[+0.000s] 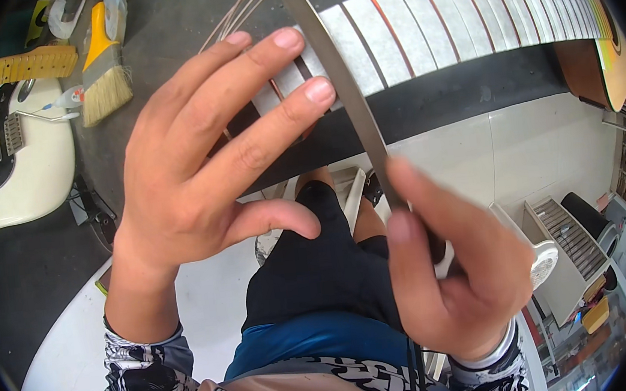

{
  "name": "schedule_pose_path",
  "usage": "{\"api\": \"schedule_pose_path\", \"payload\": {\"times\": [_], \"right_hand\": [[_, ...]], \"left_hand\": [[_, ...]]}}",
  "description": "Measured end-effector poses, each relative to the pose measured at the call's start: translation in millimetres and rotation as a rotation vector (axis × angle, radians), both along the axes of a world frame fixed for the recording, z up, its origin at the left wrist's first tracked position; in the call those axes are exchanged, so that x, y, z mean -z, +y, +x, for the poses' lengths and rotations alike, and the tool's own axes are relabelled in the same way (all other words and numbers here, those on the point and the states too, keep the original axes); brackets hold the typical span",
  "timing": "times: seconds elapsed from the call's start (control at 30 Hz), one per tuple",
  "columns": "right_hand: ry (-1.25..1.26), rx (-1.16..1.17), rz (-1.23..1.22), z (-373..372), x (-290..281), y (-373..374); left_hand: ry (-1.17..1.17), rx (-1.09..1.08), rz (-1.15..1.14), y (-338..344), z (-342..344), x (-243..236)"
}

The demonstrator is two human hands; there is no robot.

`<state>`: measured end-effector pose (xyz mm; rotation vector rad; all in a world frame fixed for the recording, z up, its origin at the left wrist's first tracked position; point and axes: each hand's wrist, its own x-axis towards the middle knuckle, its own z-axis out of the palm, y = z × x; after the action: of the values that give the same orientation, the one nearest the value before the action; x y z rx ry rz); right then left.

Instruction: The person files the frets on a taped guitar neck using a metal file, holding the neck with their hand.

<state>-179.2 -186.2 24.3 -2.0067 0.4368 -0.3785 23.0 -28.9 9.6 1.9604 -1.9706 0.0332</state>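
Note:
An acoustic guitar's neck (406, 32) runs from the middle of the view to the upper right. Pale tape covers its fingerboard between the frets. Across the neck slants a long flat metal file (348, 90), gripped at its near end by my right hand (464, 279). My left hand (182, 163) is open, fingers spread, its index and middle fingertips beside the file over the neck's left end. Those fingers partly hide that end. Loose strings (246, 6) stick out above it. The guitar's wooden body (621, 71) is at the far right.
A white electric guitar (54, 168) lies on the dark bench at left. Near it are a yellow-handled brush (106, 80) and a maple neck (25, 66). Below the bench edge, my legs in black shorts (313, 278) show. Shelving (566, 239) stands at lower right.

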Motion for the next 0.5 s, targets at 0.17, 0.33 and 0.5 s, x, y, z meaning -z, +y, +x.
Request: {"api": "schedule_pose_path", "payload": {"times": [0.17, 0.33, 0.5], "right_hand": [[0.008, -0.043, 0.005, -83, -1, 8], [0.095, -0.021, -0.021, -106, -13, 13], [0.025, -0.021, -0.047, -17, -7, 2]], "left_hand": [[-0.01, -0.006, -0.006, -2, -2, -1], [-0.011, 0.001, -0.025, -6, -2, 1], [-0.015, -0.018, 0.003, 1, -3, -2]]}}
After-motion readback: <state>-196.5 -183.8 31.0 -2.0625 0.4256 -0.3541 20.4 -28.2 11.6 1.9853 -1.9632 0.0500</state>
